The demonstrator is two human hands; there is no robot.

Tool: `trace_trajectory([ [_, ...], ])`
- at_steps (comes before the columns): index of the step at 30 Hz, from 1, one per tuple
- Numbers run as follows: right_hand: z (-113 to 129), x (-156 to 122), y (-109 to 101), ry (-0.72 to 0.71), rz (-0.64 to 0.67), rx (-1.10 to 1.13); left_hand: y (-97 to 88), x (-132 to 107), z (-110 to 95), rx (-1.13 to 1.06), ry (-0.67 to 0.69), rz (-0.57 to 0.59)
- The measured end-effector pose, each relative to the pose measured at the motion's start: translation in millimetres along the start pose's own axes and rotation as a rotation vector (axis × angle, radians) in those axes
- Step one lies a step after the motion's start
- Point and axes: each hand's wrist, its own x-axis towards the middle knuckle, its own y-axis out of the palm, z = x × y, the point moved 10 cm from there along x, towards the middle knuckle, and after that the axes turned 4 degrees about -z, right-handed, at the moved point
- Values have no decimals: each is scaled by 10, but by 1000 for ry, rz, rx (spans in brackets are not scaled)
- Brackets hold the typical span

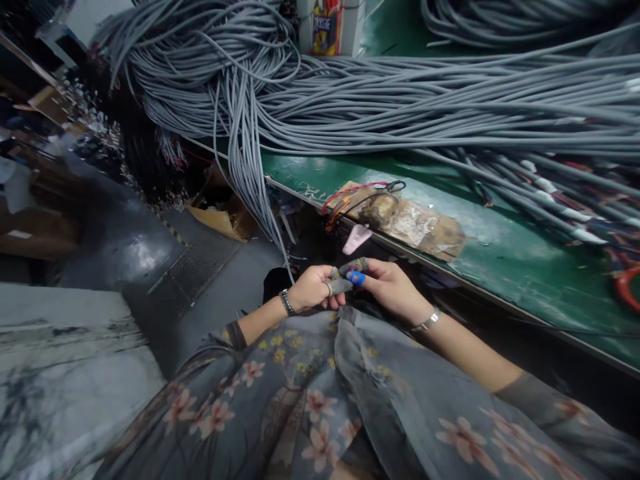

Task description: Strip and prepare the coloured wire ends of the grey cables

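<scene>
My left hand (314, 288) and my right hand (397, 288) meet in front of my body, fingertips pinched together. Grey coverings sit on some fingers of both hands, and a blue cover (356, 277) with small holes is on my right thumb. Whatever lies between the fingertips is hidden. A bunch of thin grey cables (245, 150) hangs over the table edge, its lower end running down to just beside my left hand. Ahead of my hands, a worn taped board (417, 227) lies at the table edge, with red and black wires and a pink piece (357, 239) near it.
A big heap of grey cables (350, 100) stretches across the green table (505, 280), stripped ends at the right. A white container (354, 27) stands behind. An orange ring-shaped handle (627, 287) lies right. Below are an open cardboard box (215, 223) and, left, a pale surface (75, 360).
</scene>
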Motion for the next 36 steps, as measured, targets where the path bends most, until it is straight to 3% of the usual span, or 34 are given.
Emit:
trace_trajectory([
  [5,49,23,21,-36,-10,-63,0,-2,6,-3,-24,-1],
  [15,-152,19,-47,148,-119,111,-162,-44,-48,-132,135,-228],
  [23,-20,8,-17,55,-101,83,-221,-35,-32,-271,189,-309],
  [32,40,63,19,23,-89,-51,-204,-97,-123,-134,187,-308],
  [36,1,63,69,52,-49,32,-217,-117,-111,-91,181,-324],
])
